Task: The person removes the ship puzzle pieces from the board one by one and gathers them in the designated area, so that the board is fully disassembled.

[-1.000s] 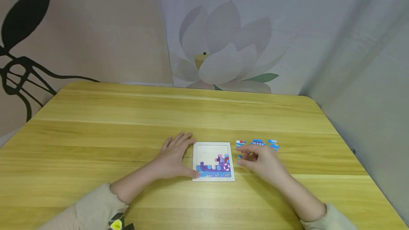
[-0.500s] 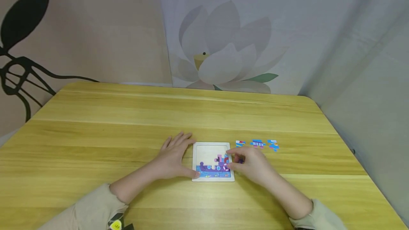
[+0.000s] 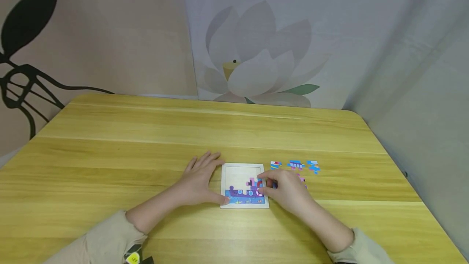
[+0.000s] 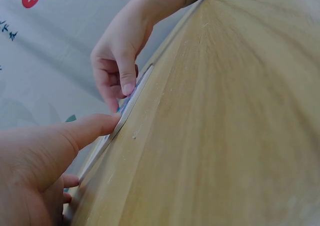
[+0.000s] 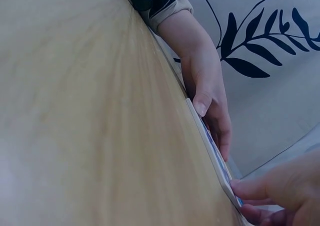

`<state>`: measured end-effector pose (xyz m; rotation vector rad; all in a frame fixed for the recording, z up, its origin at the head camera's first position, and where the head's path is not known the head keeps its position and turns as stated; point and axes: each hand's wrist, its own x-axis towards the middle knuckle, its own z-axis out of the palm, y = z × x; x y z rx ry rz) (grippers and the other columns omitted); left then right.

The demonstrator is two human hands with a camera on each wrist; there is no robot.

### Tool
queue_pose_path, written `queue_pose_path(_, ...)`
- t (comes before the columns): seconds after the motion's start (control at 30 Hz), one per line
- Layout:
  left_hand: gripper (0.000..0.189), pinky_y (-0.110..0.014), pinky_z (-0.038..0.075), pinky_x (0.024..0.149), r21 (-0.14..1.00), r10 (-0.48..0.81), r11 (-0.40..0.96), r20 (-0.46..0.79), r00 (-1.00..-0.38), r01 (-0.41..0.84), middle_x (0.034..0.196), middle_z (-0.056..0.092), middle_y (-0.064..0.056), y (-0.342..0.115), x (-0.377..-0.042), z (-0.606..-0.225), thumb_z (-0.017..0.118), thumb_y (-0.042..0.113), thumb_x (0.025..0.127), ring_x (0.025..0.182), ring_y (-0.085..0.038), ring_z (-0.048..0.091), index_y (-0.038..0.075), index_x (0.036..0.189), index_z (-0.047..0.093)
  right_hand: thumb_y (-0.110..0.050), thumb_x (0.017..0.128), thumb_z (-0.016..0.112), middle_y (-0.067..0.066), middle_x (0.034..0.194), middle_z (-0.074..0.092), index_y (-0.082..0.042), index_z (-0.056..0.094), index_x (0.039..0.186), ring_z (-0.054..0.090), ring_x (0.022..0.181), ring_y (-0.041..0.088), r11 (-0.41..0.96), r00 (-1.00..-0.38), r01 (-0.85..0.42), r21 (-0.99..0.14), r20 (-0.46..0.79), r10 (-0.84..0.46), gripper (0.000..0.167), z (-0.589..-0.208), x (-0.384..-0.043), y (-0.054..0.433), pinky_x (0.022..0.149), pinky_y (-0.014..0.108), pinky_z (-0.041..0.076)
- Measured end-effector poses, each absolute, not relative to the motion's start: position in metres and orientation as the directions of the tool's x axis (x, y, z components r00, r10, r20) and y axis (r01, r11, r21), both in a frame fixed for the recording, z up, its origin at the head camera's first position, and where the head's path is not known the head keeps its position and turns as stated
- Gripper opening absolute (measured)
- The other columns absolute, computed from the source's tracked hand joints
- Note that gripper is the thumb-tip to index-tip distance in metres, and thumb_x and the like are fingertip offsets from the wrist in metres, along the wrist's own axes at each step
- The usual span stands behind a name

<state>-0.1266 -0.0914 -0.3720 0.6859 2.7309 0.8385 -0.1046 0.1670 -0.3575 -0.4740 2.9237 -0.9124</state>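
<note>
Beige sleeves point(image 3: 102, 237) enter at the lower left and lower right of the frame. The left hand point(image 3: 199, 182) is spread and released, thumb on the puzzle tray's point(image 3: 234, 174) lower left corner, forefinger by its upper left. The tray lies just below the centre, partly filled. At its right side, the right hand point(image 3: 287, 188) bends thumb and forefinger over the puzzle; whether they grasp a piece I cannot tell. Beyond lie loose pieces point(image 3: 296, 164), then a flowered curtain point(image 3: 264, 64).
</note>
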Motion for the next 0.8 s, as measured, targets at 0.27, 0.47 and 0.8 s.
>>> queue_pose_path(0.27, 0.104, -0.057, -0.004, 0.111, 0.572, 0.487, 0.731, -0.055, -0.872, 0.373, 0.156, 0.021, -0.01, -0.0908, -0.1265, -0.3711, 0.08, 0.056, 0.064, 0.144, -0.032, 0.005, 0.008, 0.146, 0.038, -0.013, 0.076, 0.081, -0.012, 0.069, 0.05, -0.013, 0.072, 0.097, 0.036, 0.052, 0.006, 0.782, -0.948, -0.299, -0.547, 0.078, -0.308, 0.023, -0.3577, -0.1047, 0.1672, 0.047, 0.022, 0.03)
queue_pose_path(0.47, 0.105, -0.057, -0.003, 0.111, 0.565, 0.492, 0.732, -0.054, -0.869, 0.38, 0.156, 0.02, -0.01, -0.0915, -0.1269, -0.3715, 0.079, 0.058, 0.064, 0.144, -0.032, 0.005, 0.008, 0.146, 0.037, -0.011, 0.073, 0.083, -0.011, 0.08, 0.056, -0.015, 0.071, 0.094, 0.047, 0.066, 0.009, 0.784, -0.953, -0.294, -0.547, 0.102, -0.286, 0.025, -0.3582, -0.1049, 0.1665, 0.058, 0.025, 0.041)
queue_pose_path(0.8, 0.105, -0.057, -0.004, 0.111, 0.562, 0.494, 0.734, -0.055, -0.868, 0.382, 0.157, 0.019, -0.009, -0.0921, -0.1278, -0.3733, 0.079, 0.06, 0.065, 0.144, -0.031, 0.004, 0.009, 0.146, 0.037, -0.002, 0.07, 0.083, -0.011, 0.07, 0.055, -0.014, 0.068, 0.087, 0.044, 0.062, 0.011, 0.745, -0.953, -0.299, -0.597, 0.144, -0.268, 0.026, -0.3581, -0.1047, 0.164, 0.054, 0.026, 0.039)
